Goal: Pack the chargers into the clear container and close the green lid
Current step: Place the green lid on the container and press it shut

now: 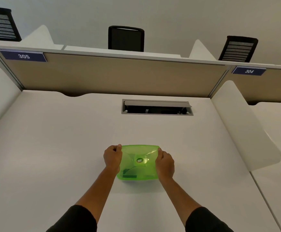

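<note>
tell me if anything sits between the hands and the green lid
Nothing visible does. The left hand and right hand already grip opposite short edges of the translucent green plastic lid, which sits over the container on the white desk.

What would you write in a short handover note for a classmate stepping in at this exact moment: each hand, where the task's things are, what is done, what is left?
Left hand: gripping the left edge of the green lid.
Right hand: gripping the lid's right edge.
The lid sits on the clear container, on the white desk in front of the person.
Done: no chargers lie loose on the desk; dark shapes show through the lid, likely the chargers inside.
Left: I cannot tell whether the lid is sealed; press round all edges to check.
</note>
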